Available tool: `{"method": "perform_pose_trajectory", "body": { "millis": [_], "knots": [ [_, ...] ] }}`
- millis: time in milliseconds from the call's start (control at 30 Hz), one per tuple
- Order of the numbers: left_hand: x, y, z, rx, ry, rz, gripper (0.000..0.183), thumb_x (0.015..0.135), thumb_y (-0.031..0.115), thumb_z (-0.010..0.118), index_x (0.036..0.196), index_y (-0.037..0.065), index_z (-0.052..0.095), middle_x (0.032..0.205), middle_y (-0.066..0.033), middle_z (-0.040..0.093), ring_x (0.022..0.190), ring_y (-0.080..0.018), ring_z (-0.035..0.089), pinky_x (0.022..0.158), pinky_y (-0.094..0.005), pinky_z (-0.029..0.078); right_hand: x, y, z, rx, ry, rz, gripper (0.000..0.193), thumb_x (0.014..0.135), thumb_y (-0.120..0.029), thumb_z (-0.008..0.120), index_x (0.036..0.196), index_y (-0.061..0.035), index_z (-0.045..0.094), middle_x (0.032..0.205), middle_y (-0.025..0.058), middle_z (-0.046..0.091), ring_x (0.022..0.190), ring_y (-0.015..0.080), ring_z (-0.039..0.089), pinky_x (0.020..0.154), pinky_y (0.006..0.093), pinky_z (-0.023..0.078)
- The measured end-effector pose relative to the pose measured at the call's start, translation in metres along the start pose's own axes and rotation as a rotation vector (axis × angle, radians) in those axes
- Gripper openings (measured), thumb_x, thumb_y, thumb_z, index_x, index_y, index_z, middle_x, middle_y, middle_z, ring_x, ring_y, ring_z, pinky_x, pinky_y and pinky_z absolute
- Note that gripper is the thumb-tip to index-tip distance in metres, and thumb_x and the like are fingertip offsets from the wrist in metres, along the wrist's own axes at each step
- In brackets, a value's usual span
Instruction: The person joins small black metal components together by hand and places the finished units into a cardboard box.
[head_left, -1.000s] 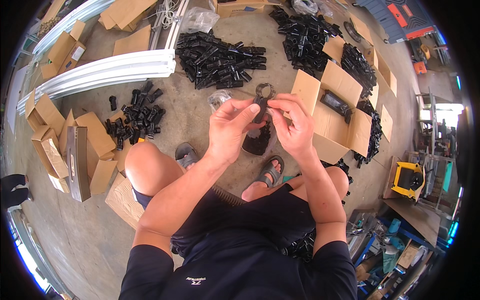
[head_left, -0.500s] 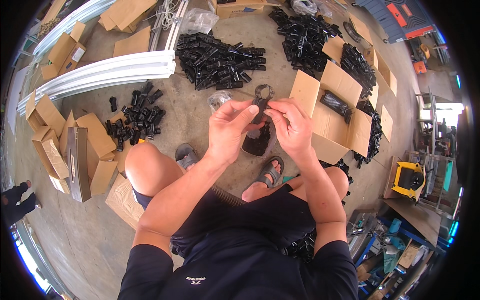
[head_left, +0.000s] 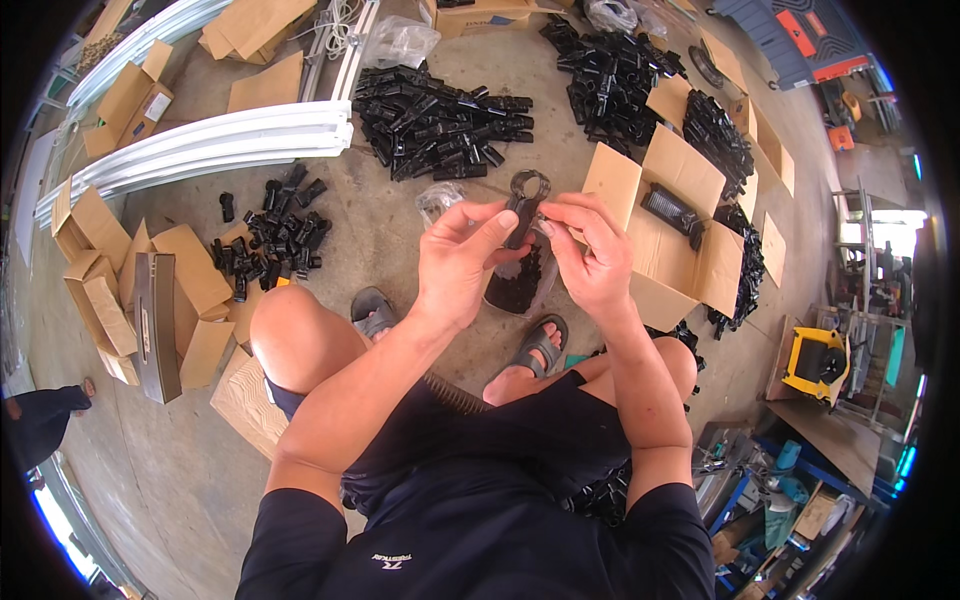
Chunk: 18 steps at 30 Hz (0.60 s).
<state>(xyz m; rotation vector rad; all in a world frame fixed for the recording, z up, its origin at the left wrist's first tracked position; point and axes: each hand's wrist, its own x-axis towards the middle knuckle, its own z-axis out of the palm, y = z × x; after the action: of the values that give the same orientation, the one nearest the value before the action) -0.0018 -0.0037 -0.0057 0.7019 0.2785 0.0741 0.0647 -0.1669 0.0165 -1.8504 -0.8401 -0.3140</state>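
Note:
My left hand grips a black clamp by its body between thumb and fingers, its open ring pointing away from me. At the clamp's right side, my right hand is closed in a pinch. Something small may be between its fingertips, too small to make out. Just below both hands a clear plastic container with small black pieces stands on the floor between my feet, partly hidden by my left fingers.
Piles of black clamps lie ahead, with smaller black parts to the left. An open cardboard box holding black parts stands at right. White metal rails lie far left. Another person is at the left edge.
My right hand has shifted slightly right and its fingers have moved at the clamp's side. My left hand holds the clamp still. The person at the left edge has moved.

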Motion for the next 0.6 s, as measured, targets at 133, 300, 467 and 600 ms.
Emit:
{"method": "perform_pose_trajectory", "body": {
  "millis": [133, 300, 467, 600],
  "knots": [
    [-0.0006, -0.0012, -0.0014, -0.003, 0.006, -0.002, 0.009, 0.098, 0.003, 0.068, 0.107, 0.001, 0.068, 0.108, -0.0135, 0.074, 0.092, -0.0263, 0.076, 0.082, -0.0388, 0.066, -0.0013, -0.0007, 0.0025, 0.000, -0.009, -0.002, 0.023, 0.086, 0.009, 0.072, 0.106, -0.0019, 0.073, 0.100, 0.0099, 0.070, 0.081, 0.0185, 0.066, 0.065, 0.0278, 0.053],
    [-0.0019, -0.0008, -0.0014, -0.010, -0.005, -0.004, 0.010, 0.098, 0.003, 0.067, 0.108, 0.000, 0.068, 0.109, -0.0128, 0.074, 0.093, -0.0260, 0.075, 0.082, -0.0382, 0.066, -0.0028, 0.0000, 0.0041, -0.010, 0.000, 0.003, 0.022, 0.086, 0.009, 0.073, 0.105, -0.0017, 0.073, 0.100, 0.0102, 0.070, 0.081, 0.0198, 0.066, 0.065, 0.0286, 0.053],
    [-0.0033, -0.0006, -0.0010, -0.014, -0.004, -0.002, 0.010, 0.098, 0.003, 0.067, 0.108, 0.001, 0.068, 0.108, -0.0125, 0.073, 0.093, -0.0232, 0.075, 0.082, -0.0370, 0.066, -0.0024, -0.0019, 0.0032, -0.072, 0.000, -0.026, 0.020, 0.085, 0.006, 0.075, 0.103, -0.0010, 0.073, 0.097, 0.0109, 0.070, 0.080, 0.0227, 0.066, 0.067, 0.0306, 0.053],
    [-0.0038, -0.0017, -0.0014, 0.002, -0.012, -0.012, 0.010, 0.098, 0.004, 0.068, 0.108, 0.001, 0.067, 0.109, -0.0122, 0.073, 0.093, -0.0208, 0.074, 0.082, -0.0365, 0.066, -0.0010, -0.0005, 0.0042, -0.154, 0.026, -0.070, 0.015, 0.084, 0.000, 0.079, 0.096, -0.0011, 0.071, 0.093, 0.0116, 0.069, 0.079, 0.0263, 0.065, 0.066, 0.0335, 0.053]
  ]
}}
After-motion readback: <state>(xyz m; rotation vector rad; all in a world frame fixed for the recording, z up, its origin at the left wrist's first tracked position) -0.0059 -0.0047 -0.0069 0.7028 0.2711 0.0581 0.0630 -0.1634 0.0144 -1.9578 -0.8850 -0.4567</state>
